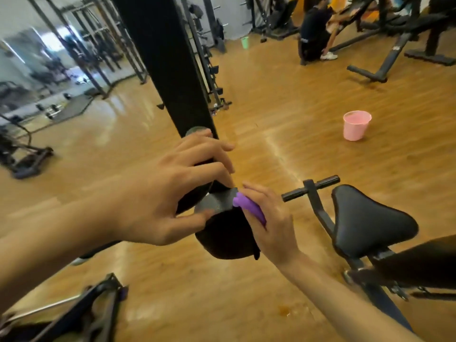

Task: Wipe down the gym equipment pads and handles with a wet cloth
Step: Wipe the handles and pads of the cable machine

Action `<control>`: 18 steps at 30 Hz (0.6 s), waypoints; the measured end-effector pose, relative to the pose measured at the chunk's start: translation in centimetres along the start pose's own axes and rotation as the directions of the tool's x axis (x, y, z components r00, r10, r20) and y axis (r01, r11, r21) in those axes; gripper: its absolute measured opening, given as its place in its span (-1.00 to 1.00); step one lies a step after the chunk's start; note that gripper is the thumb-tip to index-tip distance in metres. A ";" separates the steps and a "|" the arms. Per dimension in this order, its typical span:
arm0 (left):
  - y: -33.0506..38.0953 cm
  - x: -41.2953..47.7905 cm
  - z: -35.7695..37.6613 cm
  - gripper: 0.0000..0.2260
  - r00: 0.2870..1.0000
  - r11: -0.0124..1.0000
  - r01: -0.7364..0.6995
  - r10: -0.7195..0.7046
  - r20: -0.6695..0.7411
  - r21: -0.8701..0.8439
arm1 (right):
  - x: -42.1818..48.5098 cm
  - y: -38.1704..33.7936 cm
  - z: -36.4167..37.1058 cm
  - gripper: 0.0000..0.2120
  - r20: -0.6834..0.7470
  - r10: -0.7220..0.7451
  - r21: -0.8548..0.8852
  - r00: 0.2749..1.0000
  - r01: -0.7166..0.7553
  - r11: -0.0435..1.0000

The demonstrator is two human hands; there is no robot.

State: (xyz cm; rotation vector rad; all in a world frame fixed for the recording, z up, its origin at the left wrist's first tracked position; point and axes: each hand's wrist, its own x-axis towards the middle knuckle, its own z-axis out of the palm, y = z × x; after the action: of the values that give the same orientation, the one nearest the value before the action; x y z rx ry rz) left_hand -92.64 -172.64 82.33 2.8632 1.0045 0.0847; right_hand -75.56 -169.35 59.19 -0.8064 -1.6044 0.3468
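A glossy wooden floor (pixel 283 99) fills the gym, and a thick black upright (pixel 160 58) rises from the middle toward the far left. To the right stands a black padded seat (pixel 370 220), with a short black handle bar (pixel 311 188) just to its left. In the near middle two black roller pads sit side by side at the foot of the upright. The left hand (pixel 167 196) grips the far roller pad (pixel 192 198), fingers curled over it and slightly spread, thumb against the grey end face of the near roller pad (pixel 222 238). The right hand (pixel 271 225) has its fingers closed round a purple cloth (pixel 249 209), pressed on the near pad's right side. A pink bucket (pixel 355 127) stands on the floor, well apart at far right.
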 end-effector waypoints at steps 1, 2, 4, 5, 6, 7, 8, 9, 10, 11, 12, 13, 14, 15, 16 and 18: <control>0.0 0.0 -0.1 -0.68 1.000 1.000 0.008 -0.008 0.010 0.007 | 1.1 -0.5 0.3 -0.75 0.014 -0.028 -0.006 1.000 0.028 1.000; 0.0 0.0 -0.2 -0.69 1.000 1.000 0.010 -0.011 0.017 0.021 | 2.2 -1.0 0.7 -0.77 0.038 -0.077 -0.024 0.996 0.078 0.997; 0.0 0.0 -0.3 -0.73 1.000 0.998 0.001 -0.002 0.022 0.059 | 2.9 -1.1 1.6 -0.78 0.085 -0.216 -0.088 0.973 0.223 0.971; 0.0 0.1 -0.3 -0.74 1.000 0.997 -0.008 0.007 0.023 0.072 | 2.6 -0.4 1.7 -0.75 0.106 -0.284 -0.100 0.953 0.294 0.951; 0.1 0.1 -0.3 -0.74 1.000 0.997 -0.015 0.014 0.019 0.078 | 2.0 0.6 1.4 -0.70 0.132 -0.333 -0.091 0.934 0.346 0.934; 0.1 0.2 -0.3 -0.74 1.000 0.997 -0.021 0.020 0.019 0.076 | 1.1 1.7 0.8 -0.64 0.151 -0.355 -0.079 0.923 0.369 0.926; 0.0 0.4 -0.2 -0.74 1.000 0.997 -0.027 0.026 0.018 0.073 | 0.2 2.6 0.0 -0.61 0.157 -0.354 -0.059 0.922 0.366 0.929; 0.0 0.5 -0.1 -0.74 1.000 0.997 -0.027 0.027 0.007 0.073 | -0.3 3.1 -0.6 -0.60 0.155 -0.351 -0.032 0.923 0.360 0.932; 0.0 0.6 0.0 -0.74 1.000 0.997 -0.027 0.027 -0.009 0.078 | -0.1 3.0 -0.8 -0.61 0.159 -0.351 -0.006 0.923 0.357 0.934; 0.1 0.8 0.1 -0.75 0.999 0.996 -0.027 0.029 -0.019 0.081 | 0.6 2.4 -0.7 -0.64 0.182 -0.356 0.009 0.916 0.361 0.933; 0.2 0.9 0.2 -0.76 0.999 0.996 -0.028 0.030 -0.025 0.079 | 1.6 1.6 -0.5 -0.68 0.219 -0.381 0.004 0.898 0.390 0.921; 0.3 1.0 0.2 -0.77 0.999 0.996 -0.029 0.031 -0.030 0.079 | 2.7 1.0 -0.1 -0.71 0.259 -0.418 -0.008 0.871 0.434 0.901; 0.4 1.1 0.3 -0.77 0.999 0.996 -0.030 0.033 -0.034 0.078 | 3.2 0.7 0.0 -0.72 0.291 -0.445 -0.009 0.847 0.468 0.884; 0.4 1.1 0.3 -0.77 0.999 0.996 -0.033 0.036 -0.033 0.080 | 3.1 1.1 -0.3 -0.71 0.316 -0.462 -0.001 0.829 0.488 0.873; 0.4 1.1 0.3 -0.78 0.999 0.996 -0.034 0.037 -0.033 0.086 | 2.6 2.1 -0.8 -0.68 0.335 -0.474 0.001 0.814 0.503 0.865; 0.3 0.9 0.3 -0.79 0.999 0.996 -0.026 0.029 -0.030 0.089 | 0.6 4.1 -2.8 -0.59 0.338 -0.434 -0.012 0.835 0.465 0.885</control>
State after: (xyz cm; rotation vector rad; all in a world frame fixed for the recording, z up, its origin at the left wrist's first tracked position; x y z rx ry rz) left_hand -91.76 -172.31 82.11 2.9646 0.9993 0.0897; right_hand -71.69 -166.64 57.56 -0.4242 -2.0783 0.0617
